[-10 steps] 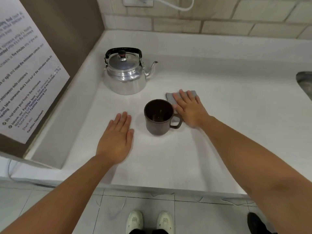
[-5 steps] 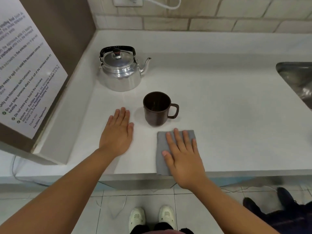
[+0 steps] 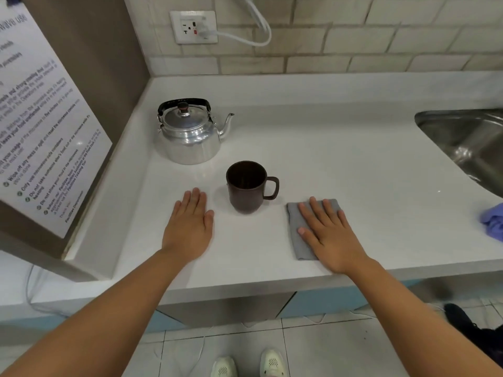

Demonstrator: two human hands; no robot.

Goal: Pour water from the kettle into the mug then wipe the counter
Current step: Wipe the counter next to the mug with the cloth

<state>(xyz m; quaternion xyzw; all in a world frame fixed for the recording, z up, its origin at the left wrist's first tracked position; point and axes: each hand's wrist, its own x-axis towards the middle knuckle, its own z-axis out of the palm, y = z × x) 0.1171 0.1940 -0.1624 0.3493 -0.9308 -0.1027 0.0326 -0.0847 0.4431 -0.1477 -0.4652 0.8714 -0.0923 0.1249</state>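
A shiny metal kettle [image 3: 190, 137] with a black handle stands at the back left of the white counter [image 3: 340, 159], spout pointing right. In front of it is a dark brown mug [image 3: 246, 186], upright, handle to the right. My left hand [image 3: 189, 227] lies flat and empty on the counter just left of the mug. My right hand [image 3: 329, 235] presses flat on a grey cloth [image 3: 296, 232] to the right of the mug, close to the front edge. Whether there is water in the mug cannot be seen.
A steel sink [image 3: 468, 140] is set into the counter at the right. A purple cloth [image 3: 494, 221] lies at the far right edge. A brown panel with a printed notice [image 3: 40, 118] walls off the left side. A wall socket [image 3: 193, 27] with a white cable sits above.
My right hand slid the grey cloth from behind the mug to the counter's front edge, then rightward to beside the mug. My left hand stayed put.
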